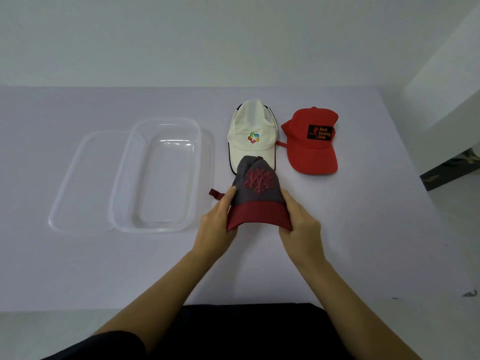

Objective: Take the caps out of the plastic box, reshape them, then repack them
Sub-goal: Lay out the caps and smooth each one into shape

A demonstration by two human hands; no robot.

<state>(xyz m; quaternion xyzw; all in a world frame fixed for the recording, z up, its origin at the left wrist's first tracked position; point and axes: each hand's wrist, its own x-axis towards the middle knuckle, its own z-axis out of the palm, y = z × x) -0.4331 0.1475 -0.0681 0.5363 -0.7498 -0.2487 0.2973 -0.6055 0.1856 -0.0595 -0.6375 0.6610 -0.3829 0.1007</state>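
Our left hand and right hand grip the dark-red brim of the grey cap from either side, fingers curled round its edges, near the middle of the table. Its long axis runs near to far, brim toward us, crown overlapping the white cap. Just right lies the red cap; toward the left edge, the plastic box sits over its lid.

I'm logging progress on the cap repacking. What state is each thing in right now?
plastic box: open, empty.
lid: off, lying beside the box.
white cap: out, lying untouched.
red cap: out, lying untouched.
grey cap: out, gripped at both brim sides.
left hand: grips grey cap.
right hand: grips grey cap.
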